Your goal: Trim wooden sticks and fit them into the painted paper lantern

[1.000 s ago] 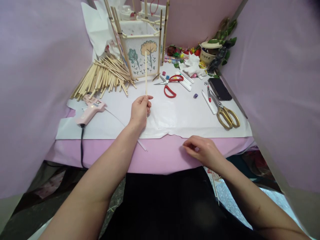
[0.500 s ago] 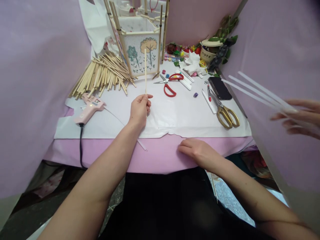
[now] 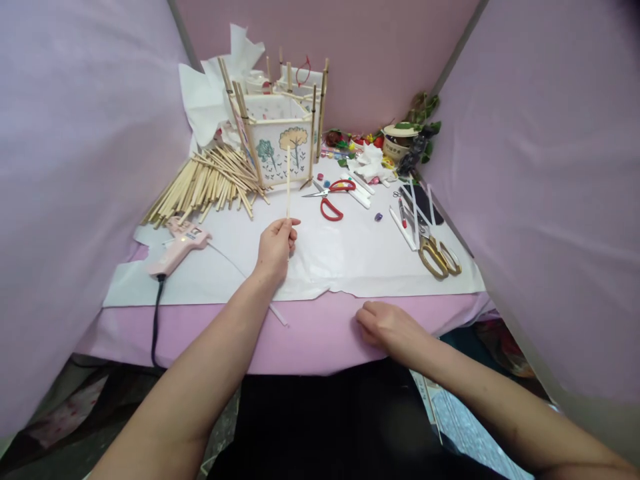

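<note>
Stick (image 3: 289, 183) pinched near one end in our left hand (image 3: 275, 247), presumably freeing its length; right hand (image 3: 384, 324) curled, contents we cannot tell.

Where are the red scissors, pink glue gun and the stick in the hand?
Red scissors (image 3: 325, 193), head view: at the pivot.
Pink glue gun (image 3: 181, 245), head view: on its body.
Stick (image 3: 289, 183), head view: on its upper part.

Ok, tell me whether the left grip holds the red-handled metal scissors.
No, the left grip holds a thin pale wooden stick, while the red-handled metal scissors lie open on the white sheet.
</note>
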Tool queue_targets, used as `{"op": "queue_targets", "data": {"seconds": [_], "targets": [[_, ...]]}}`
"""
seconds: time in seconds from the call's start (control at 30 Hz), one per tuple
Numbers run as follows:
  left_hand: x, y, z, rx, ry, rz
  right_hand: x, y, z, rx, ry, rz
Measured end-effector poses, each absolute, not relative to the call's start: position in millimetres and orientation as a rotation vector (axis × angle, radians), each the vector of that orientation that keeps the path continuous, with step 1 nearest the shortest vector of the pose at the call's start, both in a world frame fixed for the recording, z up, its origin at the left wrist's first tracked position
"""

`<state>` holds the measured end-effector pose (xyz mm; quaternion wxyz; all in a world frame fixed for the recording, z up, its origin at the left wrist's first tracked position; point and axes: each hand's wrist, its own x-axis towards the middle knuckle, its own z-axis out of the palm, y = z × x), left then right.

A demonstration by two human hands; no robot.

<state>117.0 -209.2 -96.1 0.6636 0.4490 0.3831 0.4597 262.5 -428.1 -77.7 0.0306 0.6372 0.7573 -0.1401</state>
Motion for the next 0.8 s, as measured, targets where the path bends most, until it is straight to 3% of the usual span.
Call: {"op": "queue_targets", "data": {"seconds": [0.17, 0.3, 0.53, 0.8], "targets": [[120, -209, -95, 1.000, 0.854, 1.052, 288, -473, -61, 2.313, 2.217, -0.972], [122, -209, -96, 1.024, 0.861, 1.055, 320, -528, -92, 2.365, 1.835, -1.275], [125, -208, -98, 1.084, 0.870, 1.054, 396, -612, -218, 2.746, 0.914, -1.007], [125, -207, -101, 1.116, 0.851, 1.063, 413, -622, -305, 2.798, 0.600, -0.975]]}}
